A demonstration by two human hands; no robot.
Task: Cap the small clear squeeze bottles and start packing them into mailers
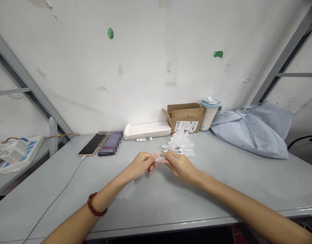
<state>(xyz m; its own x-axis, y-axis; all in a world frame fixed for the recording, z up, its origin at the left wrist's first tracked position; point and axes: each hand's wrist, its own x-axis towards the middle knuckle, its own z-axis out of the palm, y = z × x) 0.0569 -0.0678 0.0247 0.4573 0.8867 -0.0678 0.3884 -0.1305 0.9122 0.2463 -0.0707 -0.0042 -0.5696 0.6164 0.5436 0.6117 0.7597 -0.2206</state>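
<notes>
My left hand (143,163) is closed, thumb and fingers pinching a small translucent plastic tube (160,158). The fingertips of my right hand (181,165) are closed on the other end of it. My fingers cover much of the piece. Just beyond my hands lies a pile of translucent white plastic tubes (180,139), some with thin curved ends like hooks. More clear tubes (125,191) rest flat beside my left forearm, partly hidden by it. A short row of small white caps (141,139) sits on the table behind my left hand.
A white packet stack (148,129), an open cardboard box (187,117) and a lidded cup (209,117) stand along the wall. On the right lies a blue cloth bag (249,132). Leftward are a charging phone (91,144), its white cable (66,184) and a power strip (25,154).
</notes>
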